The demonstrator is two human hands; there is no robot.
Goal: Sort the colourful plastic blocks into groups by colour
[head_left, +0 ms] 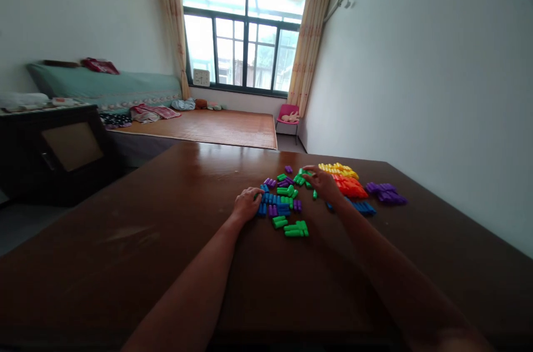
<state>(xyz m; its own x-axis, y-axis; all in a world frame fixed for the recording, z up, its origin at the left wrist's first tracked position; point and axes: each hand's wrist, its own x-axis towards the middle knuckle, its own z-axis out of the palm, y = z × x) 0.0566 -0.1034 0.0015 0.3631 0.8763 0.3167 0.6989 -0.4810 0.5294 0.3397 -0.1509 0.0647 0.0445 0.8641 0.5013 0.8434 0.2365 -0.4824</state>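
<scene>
Blue pieces (272, 199), green pieces (296, 229) and purple pieces (273, 211) lie mixed in a loose group on the brown table (166, 241). My left hand (247, 203) rests at the left edge of this group, fingers curled against the blue pieces; a bit of green shows by its fingertips. At the group's far right, my right hand (320, 180) reaches over green pieces near its fingertips, with thumb and index finger apart. Whether it grips one is too small to tell.
Right of the group are piles of yellow pieces (339, 169), orange pieces (348, 186), more blue pieces (363, 207) and purple pieces (387, 193). Beyond the table stand a low bed (225, 127), a pink chair (288, 113) and a dark cabinet (25, 146).
</scene>
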